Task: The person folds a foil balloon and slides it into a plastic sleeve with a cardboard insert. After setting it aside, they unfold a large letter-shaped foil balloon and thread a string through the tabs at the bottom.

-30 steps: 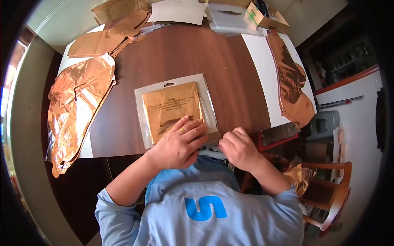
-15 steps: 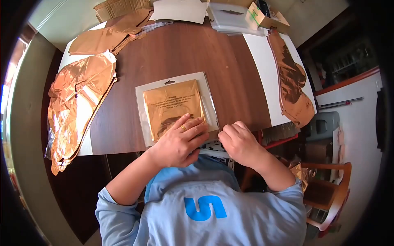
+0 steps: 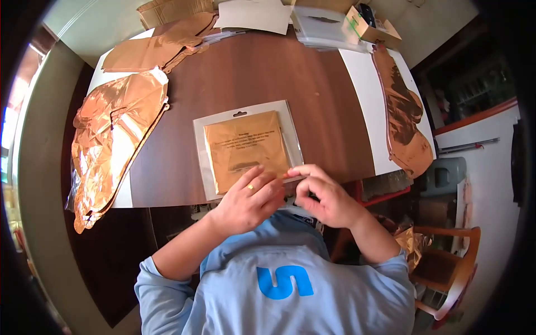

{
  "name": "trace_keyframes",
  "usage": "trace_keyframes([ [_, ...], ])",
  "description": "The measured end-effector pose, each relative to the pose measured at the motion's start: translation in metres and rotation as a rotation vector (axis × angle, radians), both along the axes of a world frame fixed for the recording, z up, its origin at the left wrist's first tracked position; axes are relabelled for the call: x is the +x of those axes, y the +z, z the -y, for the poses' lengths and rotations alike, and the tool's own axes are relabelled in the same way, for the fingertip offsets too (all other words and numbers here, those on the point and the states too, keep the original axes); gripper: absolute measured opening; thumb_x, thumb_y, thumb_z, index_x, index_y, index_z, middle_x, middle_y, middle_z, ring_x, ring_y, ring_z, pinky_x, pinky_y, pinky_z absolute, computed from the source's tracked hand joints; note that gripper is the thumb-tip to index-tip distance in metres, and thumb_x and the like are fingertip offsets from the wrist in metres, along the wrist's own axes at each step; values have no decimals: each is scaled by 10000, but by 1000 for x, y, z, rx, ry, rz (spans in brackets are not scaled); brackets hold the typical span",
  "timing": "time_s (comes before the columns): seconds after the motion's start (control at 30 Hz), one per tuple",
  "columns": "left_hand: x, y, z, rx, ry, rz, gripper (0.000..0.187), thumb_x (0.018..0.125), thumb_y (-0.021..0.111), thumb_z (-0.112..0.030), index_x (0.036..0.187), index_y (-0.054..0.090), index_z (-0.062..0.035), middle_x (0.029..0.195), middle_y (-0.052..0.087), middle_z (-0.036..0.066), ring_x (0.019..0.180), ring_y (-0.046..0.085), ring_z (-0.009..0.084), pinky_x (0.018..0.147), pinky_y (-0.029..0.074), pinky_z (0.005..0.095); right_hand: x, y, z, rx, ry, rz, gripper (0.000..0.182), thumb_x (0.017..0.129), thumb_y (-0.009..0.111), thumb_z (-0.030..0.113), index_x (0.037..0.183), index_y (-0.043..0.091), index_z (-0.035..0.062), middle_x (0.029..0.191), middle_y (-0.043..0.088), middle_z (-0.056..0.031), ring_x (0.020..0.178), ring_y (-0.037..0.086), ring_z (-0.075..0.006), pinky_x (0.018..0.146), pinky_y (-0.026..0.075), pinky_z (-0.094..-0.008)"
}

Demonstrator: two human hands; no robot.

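A clear plastic packet (image 3: 200,145) with a hang hole lies on the table, holding a folded gold foil piece (image 3: 223,159) with printed warning text. My left hand (image 3: 248,201), with a ring, rests its loosely spread fingers at the packet's lower edge. Beside it on the right, my right hand (image 3: 326,198) points its index finger at the packet's lower right corner, the other fingers curled and apart from it. Neither hand visibly grips anything. The fingers cover part of the lower edge.
Large copper foil shapes lie at the table's left (image 3: 120,123) and back left (image 3: 139,53). Another foil shape (image 3: 399,106) lies at the right. White sheets (image 3: 254,15), clear plastic bags (image 3: 324,28) and a small carton (image 3: 363,28) are at the back. A wooden chair (image 3: 472,245) stands at the right.
My right hand has loosened from a closed shape, its index finger now reaching left to the packet's corner. My left hand has shifted slightly down relative to the packet. The view has moved a little.
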State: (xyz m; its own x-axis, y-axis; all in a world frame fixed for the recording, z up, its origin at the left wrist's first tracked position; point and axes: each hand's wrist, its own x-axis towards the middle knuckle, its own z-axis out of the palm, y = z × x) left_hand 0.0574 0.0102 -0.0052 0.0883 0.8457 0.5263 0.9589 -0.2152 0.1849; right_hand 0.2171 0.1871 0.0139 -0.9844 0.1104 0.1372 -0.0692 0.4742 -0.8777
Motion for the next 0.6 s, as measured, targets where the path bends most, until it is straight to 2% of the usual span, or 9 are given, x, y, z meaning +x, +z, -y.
trace_keyframes([
  [0.07, 6, 12, 20, 56, 151, -7, 228, 740, 706, -157, 948, 709, -62, 1030, 609, 86, 960, 604, 230, 844, 467, 417, -5, 1, -5, 14, 13, 6, 132, 848, 674, 20, 894, 551, 35, 1159, 586, -148, 1115, 572, -324, 973, 436, -404],
  [0.1, 5, 18, 32, 98, 247, -28, 231, 713, 730, -148, 935, 715, -84, 990, 610, 38, 843, 586, 195, 734, 425, 369, -6, 4, -5, 74, 12, -6, 135, 845, 675, 27, 895, 551, 38, 1132, 609, -134, 1114, 578, -310, 995, 427, -429],
  [0.17, 0, 9, 75, 85, 424, -28, 257, 644, 770, -97, 893, 710, -125, 887, 596, 1, 766, 574, 193, 715, 420, 368, -7, 6, -4, 211, 47, -7, 139, 842, 680, 41, 897, 553, 46, 1148, 610, -133, 1121, 576, -309, 1011, 418, -448],
  [0.2, -6, -3, 102, 93, 485, 57, 222, 659, 768, -77, 863, 695, -123, 846, 586, 16, 744, 566, 196, 691, 423, 373, -8, 6, -4, 281, 63, -10, 141, 841, 683, 48, 898, 554, 49, 1156, 610, -133, 1125, 575, -308, 1019, 413, -457],
  [0.3, 7, -67, 192, -30, 1032, 492, 79, 863, 660, -87, 847, 645, -12, 835, 583, 146, 712, 565, 348, 659, 457, 461, -8, 4, -1, 333, 74, -16, 138, 842, 686, 66, 891, 558, 53, 1190, 608, -129, 1160, 570, -304, 1033, 403, -481],
  [0.37, 17, -156, 288, -454, 1200, 460, 155, 902, 619, -119, 808, 623, 4, 843, 612, 217, 796, 606, 407, 698, 486, 487, -9, 7, 0, 355, 77, -15, 137, 840, 691, 72, 876, 560, 55, 1196, 607, -133, 1168, 573, -311, 1034, 405, -485],
  [0.47, 61, -268, 410, -1401, 1222, 509, 192, 939, 557, -202, 1075, 620, -82, 1065, 623, 178, 1004, 602, 354, 856, 478, 459, -9, 7, -2, 351, 78, -4, 140, 837, 695, 72, 872, 561, 55, 1213, 604, -139, 1177, 574, -313, 1035, 406, -483],
  [0.53, 89, -309, 460, -1748, 1122, 509, 328, 964, 516, -256, 1252, 618, -139, 1213, 631, 153, 1142, 600, 318, 961, 473, 441, -8, 8, 0, 357, 78, 1, 145, 834, 699, 69, 876, 561, 55, 1225, 603, -139, 1193, 572, -310, 1034, 407, -487],
  [0.6, 84, -263, 405, -2004, 1207, 701, 342, 988, 486, -283, 1300, 587, -185, 1271, 612, 128, 1215, 548, 339, 1075, 388, 465, -7, 8, 0, 357, 78, 6, 148, 831, 702, 65, 879, 562, 55, 1232, 605, -136, 1206, 570, -306, 1036, 407, -490],
])
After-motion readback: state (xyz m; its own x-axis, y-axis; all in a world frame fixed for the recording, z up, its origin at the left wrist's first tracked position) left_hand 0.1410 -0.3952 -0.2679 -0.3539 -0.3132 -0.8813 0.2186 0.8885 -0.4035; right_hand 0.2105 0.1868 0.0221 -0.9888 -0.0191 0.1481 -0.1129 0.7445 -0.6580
